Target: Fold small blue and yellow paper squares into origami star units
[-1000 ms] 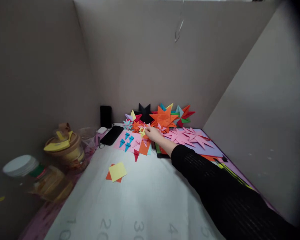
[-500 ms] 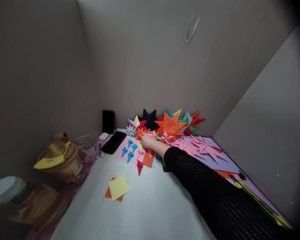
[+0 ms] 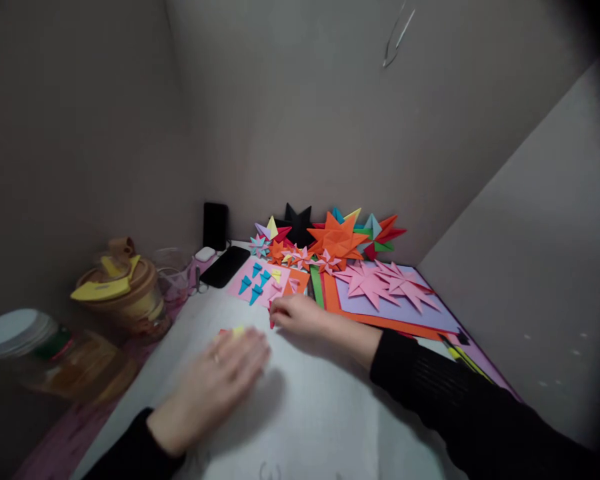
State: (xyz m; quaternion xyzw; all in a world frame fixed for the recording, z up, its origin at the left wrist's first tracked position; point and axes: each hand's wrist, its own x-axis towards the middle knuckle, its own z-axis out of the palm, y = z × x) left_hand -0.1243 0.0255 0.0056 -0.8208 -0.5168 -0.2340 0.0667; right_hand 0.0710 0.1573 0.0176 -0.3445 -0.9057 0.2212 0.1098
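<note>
My left hand (image 3: 225,377), blurred by motion, is stretched out flat over the paper squares at the table's left. Only a yellow paper edge (image 3: 239,331) and a sliver of orange show past its fingers. My right hand (image 3: 297,313) is closed, with its fingertips pinching a small red folded paper piece (image 3: 271,325) near the middle of the table. Just beyond lie several blue folded paper pieces (image 3: 257,293) on a pink sheet (image 3: 237,285), with a small yellow one (image 3: 277,275) and pink ones beside them.
Folded paper stars, including a large orange one (image 3: 337,237) and a black one (image 3: 297,223), stand along the back wall. Pink stars (image 3: 365,283) lie on stacked sheets at right. A black phone (image 3: 225,267) and scissors (image 3: 199,285) lie back left. Jars (image 3: 20,333) stand beyond the left edge.
My right hand has drawn back towards me from the pieces by the stars to the red folded piece. My left hand has come into view over the yellow and orange squares.
</note>
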